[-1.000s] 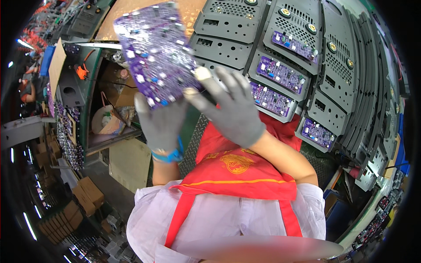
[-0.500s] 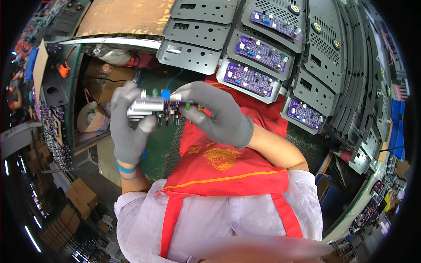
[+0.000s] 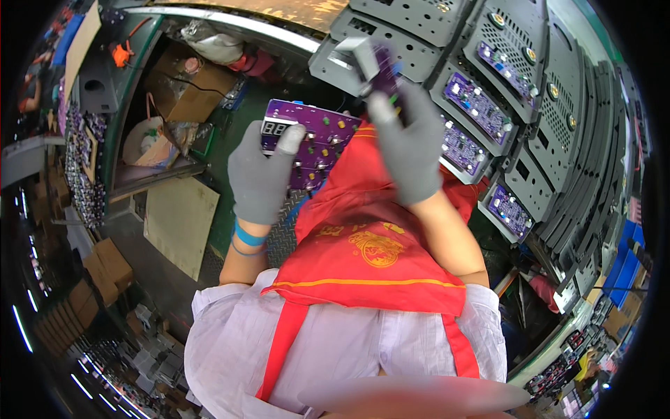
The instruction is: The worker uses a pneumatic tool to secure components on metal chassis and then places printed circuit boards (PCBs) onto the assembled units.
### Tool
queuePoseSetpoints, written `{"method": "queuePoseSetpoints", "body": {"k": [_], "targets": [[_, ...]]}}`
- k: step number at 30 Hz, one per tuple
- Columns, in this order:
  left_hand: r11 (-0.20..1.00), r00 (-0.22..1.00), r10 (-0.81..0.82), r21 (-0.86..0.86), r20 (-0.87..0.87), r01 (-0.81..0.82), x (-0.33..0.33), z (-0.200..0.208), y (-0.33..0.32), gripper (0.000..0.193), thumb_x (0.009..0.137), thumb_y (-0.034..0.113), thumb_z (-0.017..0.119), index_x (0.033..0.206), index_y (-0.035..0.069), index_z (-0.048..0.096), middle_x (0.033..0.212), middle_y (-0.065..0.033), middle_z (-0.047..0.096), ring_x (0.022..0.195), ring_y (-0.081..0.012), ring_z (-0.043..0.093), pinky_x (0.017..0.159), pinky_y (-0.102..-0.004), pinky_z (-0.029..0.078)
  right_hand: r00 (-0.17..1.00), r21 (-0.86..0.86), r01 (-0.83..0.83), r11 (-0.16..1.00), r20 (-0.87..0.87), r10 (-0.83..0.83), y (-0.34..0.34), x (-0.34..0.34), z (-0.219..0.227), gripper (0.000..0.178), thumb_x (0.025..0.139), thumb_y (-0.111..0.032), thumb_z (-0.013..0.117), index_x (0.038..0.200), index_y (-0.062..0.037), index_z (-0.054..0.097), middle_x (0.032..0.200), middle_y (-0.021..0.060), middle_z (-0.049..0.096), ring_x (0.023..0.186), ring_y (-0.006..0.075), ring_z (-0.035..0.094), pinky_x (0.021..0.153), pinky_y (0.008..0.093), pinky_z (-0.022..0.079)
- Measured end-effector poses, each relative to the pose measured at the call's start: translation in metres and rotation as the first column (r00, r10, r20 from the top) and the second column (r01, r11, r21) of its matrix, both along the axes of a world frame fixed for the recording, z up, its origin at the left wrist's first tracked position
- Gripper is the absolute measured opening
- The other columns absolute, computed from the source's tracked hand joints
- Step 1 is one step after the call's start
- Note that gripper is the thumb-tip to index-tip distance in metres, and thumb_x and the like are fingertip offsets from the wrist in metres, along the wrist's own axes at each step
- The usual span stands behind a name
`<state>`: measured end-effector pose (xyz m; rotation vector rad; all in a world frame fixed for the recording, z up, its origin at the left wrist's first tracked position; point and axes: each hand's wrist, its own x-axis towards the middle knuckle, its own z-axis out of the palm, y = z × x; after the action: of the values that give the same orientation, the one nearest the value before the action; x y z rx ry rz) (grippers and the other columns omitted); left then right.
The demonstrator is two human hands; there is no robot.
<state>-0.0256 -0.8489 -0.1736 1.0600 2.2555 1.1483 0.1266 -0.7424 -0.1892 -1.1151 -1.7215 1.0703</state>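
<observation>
My left hand (image 3: 259, 178), in a grey glove, grips a purple circuit board (image 3: 322, 136) by its left end. The thumb lies on the face of this board, beside a white digit display, and small buttons and parts dot the rest. Over to the right, my gloved right hand (image 3: 412, 146) holds up a second purple circuit board (image 3: 385, 68), tilted and smeared by motion, with a pale block at one end. That board is in front of a grey perforated metal panel (image 3: 412, 59). The fingers behind both boards are partly hidden.
Grey metal panels overlap in rows at the upper right, several bearing purple circuit boards (image 3: 478, 105). Farther right stands a stack of dark panels (image 3: 593, 153). An open cabinet with a cardboard box (image 3: 185, 87) is at the left. A red apron (image 3: 335, 272) covers my front.
The hands, close together around edge-on circuit boards before, have come apart. My right hand has moved up and right with one board, while the left board's face now shows. The whole view has shifted.
</observation>
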Motion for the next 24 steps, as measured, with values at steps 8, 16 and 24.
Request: {"method": "queuePoseSetpoints", "body": {"k": [8,16,24], "targets": [[1.000,0.979,0.013,0.015,0.205,-0.017,-0.027,-0.016,-0.013,0.036,0.083,0.034,0.071,0.093,0.000,0.065,0.075,-0.0047,0.067,0.068,-0.0077,0.059,0.065,-0.0256,0.048,0.803,0.685,-0.229,0.691,0.534,-0.263,0.041,-0.019,-0.040,0.036,0.082,-0.008,0.054,0.117,0.0007,0.055,0.122,0.0147,0.053,0.114,0.0293,0.051,0.100,0.0433,0.038],[0.999,0.968,-0.029,0.037,0.248,0.021,-0.032,-0.018,-0.009,0.033,0.082,0.030,0.072,0.093,0.000,0.064,0.076,-0.0058,0.067,0.069,-0.0093,0.062,0.063,-0.0252,0.049,0.603,0.553,-0.328,0.766,0.747,-0.281,0.021,-0.025,-0.026,0.042,0.082,-0.019,0.059,0.120,-0.0012,0.055,0.129,0.0131,0.050,0.123,0.0318,0.044,0.105,0.0454,0.031],[0.925,0.952,-0.304,0.232,-0.029,0.302,-0.036,0.005,0.003,0.046,0.076,0.032,0.077,0.103,-0.001,0.061,0.082,-0.0078,0.067,0.073,-0.0118,0.064,0.067,-0.0265,0.051,0.749,0.105,-0.661,0.743,0.141,0.647,0.007,-0.011,0.015,0.029,0.083,-0.001,0.063,0.112,-0.0018,0.058,0.095,0.0147,0.063,0.082,0.0301,0.062,0.072,0.0347,0.050]]}}
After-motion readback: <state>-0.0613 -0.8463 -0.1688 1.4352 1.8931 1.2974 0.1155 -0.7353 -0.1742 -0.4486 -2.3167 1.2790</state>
